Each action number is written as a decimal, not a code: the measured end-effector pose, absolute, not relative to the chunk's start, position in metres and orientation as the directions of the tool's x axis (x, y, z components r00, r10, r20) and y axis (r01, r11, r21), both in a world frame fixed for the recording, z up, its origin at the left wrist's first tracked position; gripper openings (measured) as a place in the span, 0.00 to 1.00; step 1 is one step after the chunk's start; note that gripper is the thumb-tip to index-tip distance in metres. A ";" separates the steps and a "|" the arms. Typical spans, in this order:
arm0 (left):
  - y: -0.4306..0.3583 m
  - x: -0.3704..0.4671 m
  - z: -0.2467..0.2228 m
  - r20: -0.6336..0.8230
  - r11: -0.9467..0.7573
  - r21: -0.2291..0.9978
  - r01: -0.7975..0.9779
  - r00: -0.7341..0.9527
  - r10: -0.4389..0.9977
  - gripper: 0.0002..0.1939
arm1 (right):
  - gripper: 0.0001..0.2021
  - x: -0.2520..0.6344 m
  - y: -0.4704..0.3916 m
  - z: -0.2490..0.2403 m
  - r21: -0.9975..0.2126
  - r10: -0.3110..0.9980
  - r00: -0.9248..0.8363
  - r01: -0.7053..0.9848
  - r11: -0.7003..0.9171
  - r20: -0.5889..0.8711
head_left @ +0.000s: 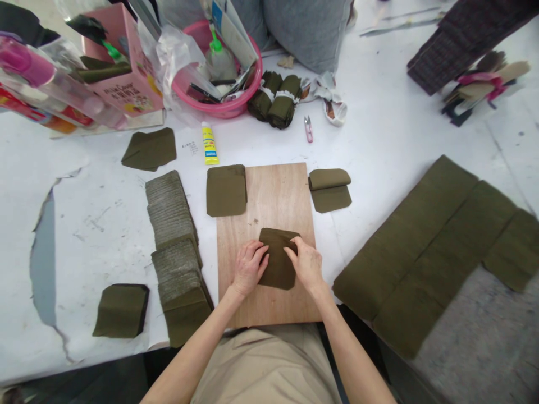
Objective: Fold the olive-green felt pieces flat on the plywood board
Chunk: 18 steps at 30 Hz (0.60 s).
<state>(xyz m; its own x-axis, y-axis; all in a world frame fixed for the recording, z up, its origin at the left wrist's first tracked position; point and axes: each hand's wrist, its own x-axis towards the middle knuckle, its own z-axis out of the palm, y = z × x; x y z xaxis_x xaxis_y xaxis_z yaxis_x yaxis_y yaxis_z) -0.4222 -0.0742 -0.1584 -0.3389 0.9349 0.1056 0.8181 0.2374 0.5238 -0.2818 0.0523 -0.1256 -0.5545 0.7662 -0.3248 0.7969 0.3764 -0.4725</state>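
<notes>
A dark olive fabric piece (278, 269) with clipped corners lies on the wooden board (273, 196) in front of me. At its left edge my left hand (251, 264) has its fingers and thumb drawn together on the cloth. My right hand (306, 261) pinches the upper right edge, where the cloth looks slightly creased or folded. A small stack of olive pieces (226, 192) covers the board's upper left corner. Just off the upper right corner is another olive piece with a folded flap (330, 191).
Left of the board runs a fanned row of fabric pieces (174, 247), with a stack (121, 310) farther left. Behind are a yellow tube (209, 145), thread snips (309, 130), a pink basin (248, 92) and fabric rolls (284, 104). Large olive panels (425, 252) lie at right.
</notes>
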 end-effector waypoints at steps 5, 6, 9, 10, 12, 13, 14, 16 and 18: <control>-0.075 -0.422 -0.158 0.117 0.234 0.524 0.819 -0.342 0.932 0.11 | 0.05 -0.283 0.054 -0.131 -0.469 0.758 -0.559 0.797 0.380 -0.335; -0.075 -0.422 -0.158 0.122 0.231 0.524 0.820 -0.341 0.932 0.11 | 0.05 -0.284 0.055 -0.131 -0.479 0.758 -0.560 0.793 0.375 -0.334; -0.075 -0.422 -0.158 0.129 0.227 0.525 0.821 -0.340 0.932 0.11 | 0.06 -0.284 0.056 -0.131 -0.520 0.755 -0.569 0.775 0.360 -0.326; -0.075 -0.422 -0.158 0.130 0.227 0.525 0.821 -0.340 0.931 0.11 | 0.06 -0.284 0.056 -0.131 -0.531 0.755 -0.571 0.770 0.354 -0.324; -0.075 -0.422 -0.157 0.133 0.227 0.527 0.819 -0.343 0.930 0.12 | 0.06 -0.283 0.056 -0.131 -0.549 0.754 -0.573 0.762 0.345 -0.321; -0.075 -0.422 -0.157 0.135 0.225 0.529 0.818 -0.343 0.930 0.12 | 0.06 -0.283 0.057 -0.131 -0.558 0.754 -0.573 0.758 0.339 -0.321; -0.074 -0.422 -0.157 0.136 0.224 0.531 0.817 -0.343 0.930 0.12 | 0.06 -0.282 0.057 -0.132 -0.567 0.753 -0.573 0.754 0.332 -0.322; -0.074 -0.422 -0.156 0.139 0.223 0.536 0.814 -0.345 0.928 0.12 | 0.07 -0.281 0.057 -0.134 -0.583 0.755 -0.567 0.751 0.310 -0.328; -0.075 -0.422 -0.156 0.142 0.224 0.544 0.809 -0.352 0.925 0.12 | 0.07 -0.279 0.058 -0.135 -0.598 0.758 -0.559 0.748 0.287 -0.336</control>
<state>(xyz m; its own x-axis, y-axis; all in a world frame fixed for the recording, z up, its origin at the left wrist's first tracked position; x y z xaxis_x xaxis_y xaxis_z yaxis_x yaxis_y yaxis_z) -0.4216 -0.0748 -0.1561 -0.3516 0.9253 0.1422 0.8085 0.2236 0.5443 -0.2791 0.0578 -0.1354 -0.5594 0.7576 -0.3363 0.7481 0.2868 -0.5984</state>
